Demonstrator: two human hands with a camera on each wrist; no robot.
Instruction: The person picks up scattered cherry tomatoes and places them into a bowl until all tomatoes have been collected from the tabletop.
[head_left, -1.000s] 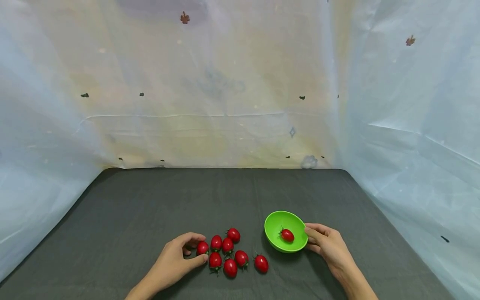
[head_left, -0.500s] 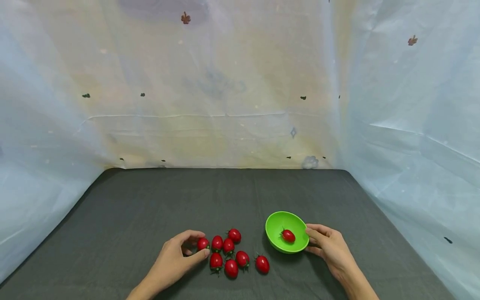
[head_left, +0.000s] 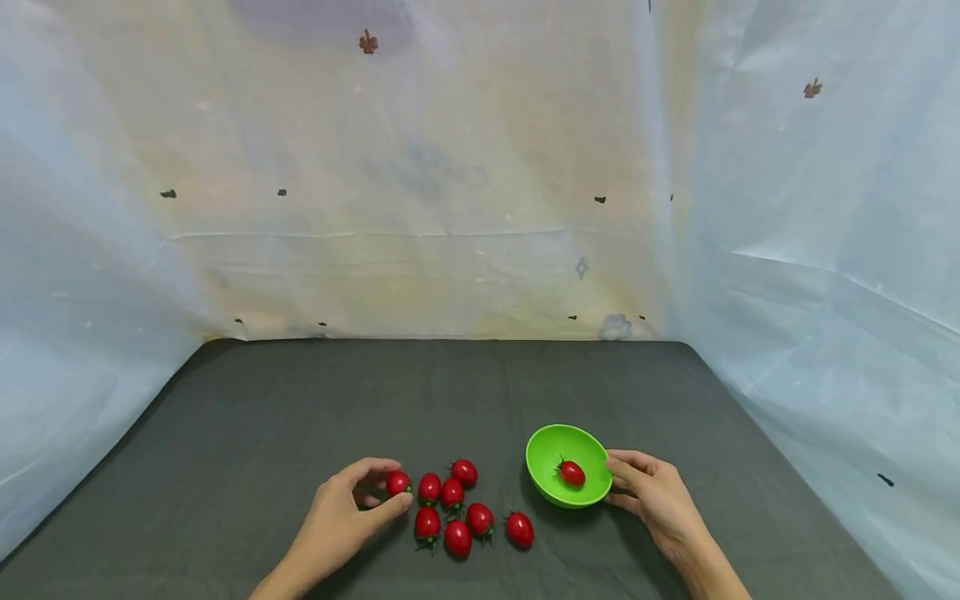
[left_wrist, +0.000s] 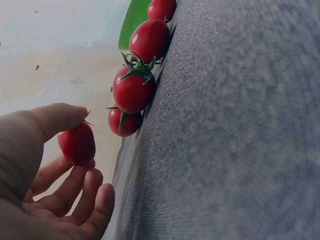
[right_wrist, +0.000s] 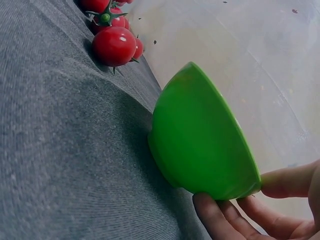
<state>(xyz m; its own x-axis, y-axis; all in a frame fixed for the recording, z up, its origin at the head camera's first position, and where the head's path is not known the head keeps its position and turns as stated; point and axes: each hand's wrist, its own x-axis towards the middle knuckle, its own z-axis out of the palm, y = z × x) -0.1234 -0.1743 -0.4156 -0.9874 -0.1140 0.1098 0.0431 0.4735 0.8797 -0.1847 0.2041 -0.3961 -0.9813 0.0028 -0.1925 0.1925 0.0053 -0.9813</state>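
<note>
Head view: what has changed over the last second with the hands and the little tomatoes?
The left hand has pinched the leftmost tomato between thumb and fingers and drawn it a little up and left, away from the cluster of tomatoes. The right hand still holds the rim of the green bowl, with one tomato inside. The rest of the cluster lies as before.

Dark grey cloth-covered table (head_left: 300, 400) with loose cherry tomatoes (head_left: 457, 508) and green bowl (head_left: 551, 492)

tomatoes (head_left: 457, 512) clustered beside bowl (head_left: 551, 492), far cloth (head_left: 450, 383) open
</note>
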